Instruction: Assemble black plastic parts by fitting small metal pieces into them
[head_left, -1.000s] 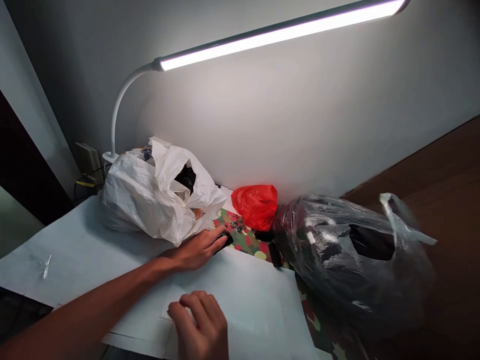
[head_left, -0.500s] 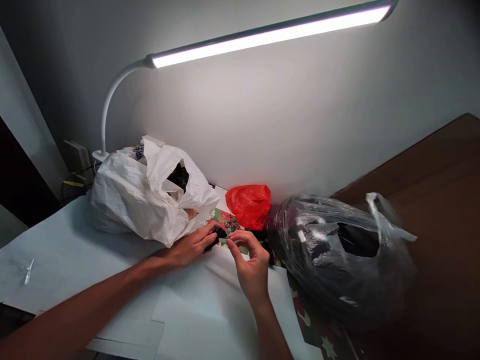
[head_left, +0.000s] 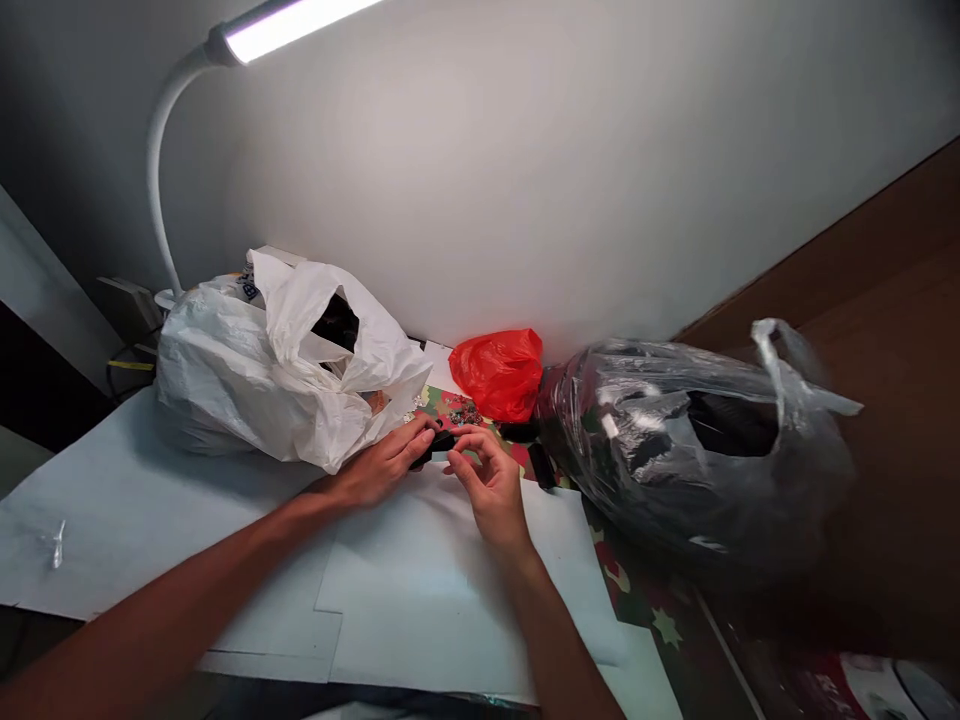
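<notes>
A small black object [head_left: 444, 441], whose kind I cannot make out, is between my two hands over the white sheet. My left hand [head_left: 386, 465] is closed around its left side, fingers reaching over the top. My right hand [head_left: 491, 478] is at its right end, with thumb and index finger bent into a pinch; anything between those fingertips is too small to name. Just beyond the hands lies a heap of tiny metallic-looking pieces [head_left: 466, 411] on a camouflage-patterned surface [head_left: 435, 402].
A bulging white plastic bag [head_left: 225, 390] stands at left, a red bag [head_left: 499, 375] behind the hands, and a clear bag [head_left: 675, 480] with dark contents at right. Black pieces [head_left: 541, 465] lie beside it. A lamp [head_left: 157, 150] lights the white sheets [head_left: 420, 590].
The view has shifted, so the lamp is partly cut off at the top and a red and white item shows at lower right. My right fingers are closer to the black object.
</notes>
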